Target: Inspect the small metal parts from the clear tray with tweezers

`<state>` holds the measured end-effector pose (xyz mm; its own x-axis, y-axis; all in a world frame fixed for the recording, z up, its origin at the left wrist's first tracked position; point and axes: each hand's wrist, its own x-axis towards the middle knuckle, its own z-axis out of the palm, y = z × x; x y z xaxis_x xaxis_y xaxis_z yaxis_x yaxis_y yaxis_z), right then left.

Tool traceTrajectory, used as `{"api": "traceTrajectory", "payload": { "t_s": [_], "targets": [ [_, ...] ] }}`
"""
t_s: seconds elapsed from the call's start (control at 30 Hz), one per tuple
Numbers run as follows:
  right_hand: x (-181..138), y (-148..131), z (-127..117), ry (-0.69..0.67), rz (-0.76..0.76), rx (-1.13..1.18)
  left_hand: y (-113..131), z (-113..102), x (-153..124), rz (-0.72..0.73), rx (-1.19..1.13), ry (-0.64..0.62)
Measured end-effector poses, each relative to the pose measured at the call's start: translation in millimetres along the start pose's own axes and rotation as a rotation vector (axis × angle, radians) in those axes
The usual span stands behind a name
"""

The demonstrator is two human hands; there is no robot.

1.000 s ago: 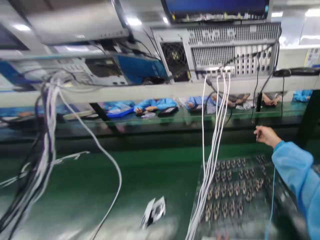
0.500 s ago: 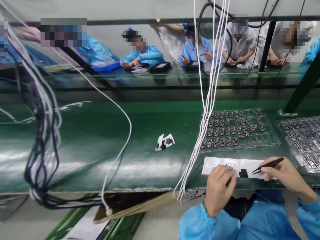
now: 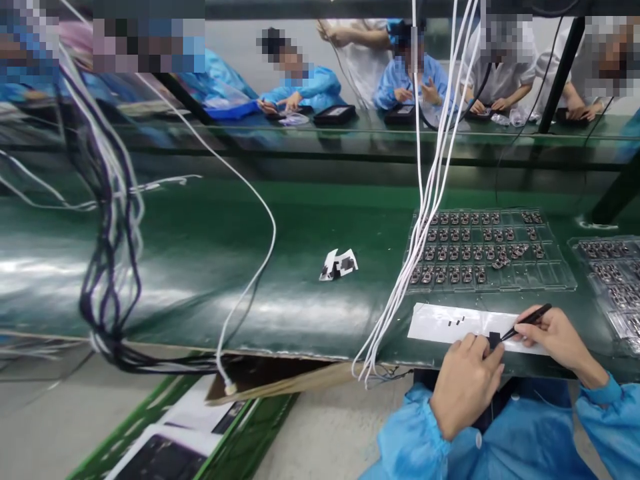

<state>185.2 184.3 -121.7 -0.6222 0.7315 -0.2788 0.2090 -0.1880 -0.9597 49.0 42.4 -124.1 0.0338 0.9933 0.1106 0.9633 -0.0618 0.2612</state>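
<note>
At the near edge of the counter, lower R of view, a white strip lies flat, long axis L–R, roughly parallel to that edge, R end a bit closer to the person. On it, R of the middle, sits a black patch, partly hidden.

R hand: fingers pinch black tweezers near mid-length, back end up & to the R, tips angled down-L to the patch's R side. Tips at or just beside it; can't tell if touching.

L hand: fingers curled, back of hand up, on the patch's near side; thumb & index tips right by its lower edge. Can't tell if they grip anything.

So patch is btwn the two: up/away from L fingertips, down-L of R fingers. L fingers are nearer; R gets there only via tweezers.

Also on the strip, L of patch: a few tiny black pieces, in a short row, apart from both hands. Clear tray w/ small metal parts lies beyond the strip, its long side also roughly L–R.
</note>
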Motion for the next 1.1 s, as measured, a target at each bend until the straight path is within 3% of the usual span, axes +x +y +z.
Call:
{"api": "traceTrajectory", "payload": {
  "t_s": [0.3,0.47,0.57,0.7,0.77,0.9,1.0,1.1],
  "targets": [
    [2,-1,-1,-0.033,0.047,-0.023,-2,1,0,-0.008,-0.042,0.019],
    [2,0,-2,-0.008,-0.013,-0.018,-2,4,-1,-0.021,-0.076,0.027],
    [-1,3,-3,0.018,-0.054,0.077,0,0,-5,-0.069,-0.106,0.019],
    [-9,11,-11,0.104,-0.092,0.27,-8,-18,0,-0.116,-0.259,-0.096],
    [-15,17,-19,0.156,-0.103,0.345,-18,-32,16,-0.13,-0.321,-0.124],
    [-25,31,-32,0.175,-0.11,0.429,-40,-53,79,-0.155,-0.204,-0.027],
    [-28,38,-33,0.198,-0.138,0.472,-48,-56,131,-0.153,-0.073,-0.025],
    [-27,41,-30,0.202,-0.155,0.514,-49,-49,165,-0.153,-0.008,-0.075]
  ]
}}
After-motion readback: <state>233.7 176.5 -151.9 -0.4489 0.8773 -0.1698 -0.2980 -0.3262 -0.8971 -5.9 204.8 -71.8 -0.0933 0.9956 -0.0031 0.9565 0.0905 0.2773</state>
